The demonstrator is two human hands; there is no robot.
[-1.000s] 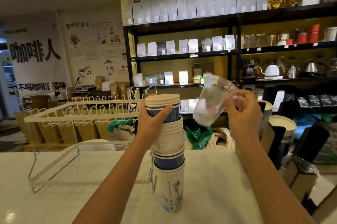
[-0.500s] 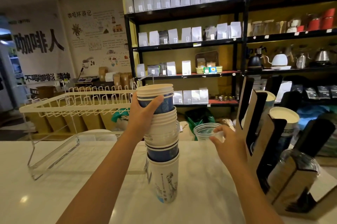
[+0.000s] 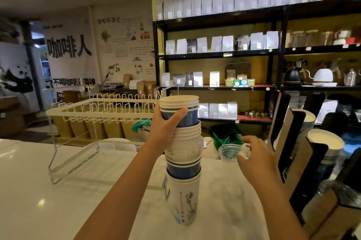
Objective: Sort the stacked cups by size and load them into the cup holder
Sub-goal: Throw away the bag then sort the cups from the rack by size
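On the white counter (image 3: 48, 191) in front of you, everything is laid out for sorting, with the wire rack (image 3: 101, 109) to your left and the cup holder (image 3: 293, 142) standing at your right edge, two of its slots already showing white cup rims, probably so each size gets its own slot. Between them rises the stack of cups (image 3: 182, 159), a mix of white and blue paper cups nested unevenly, tall enough to tip, which is likely why your left hand (image 3: 166, 124) wraps closed around the blue cup near the top to steady it. Just right of the stack sits the clear plastic cup (image 3: 232, 152), upright on the counter near the holder; your right hand (image 3: 254, 155) curls around its rim, though whether you are gripping or letting go cannot be told.
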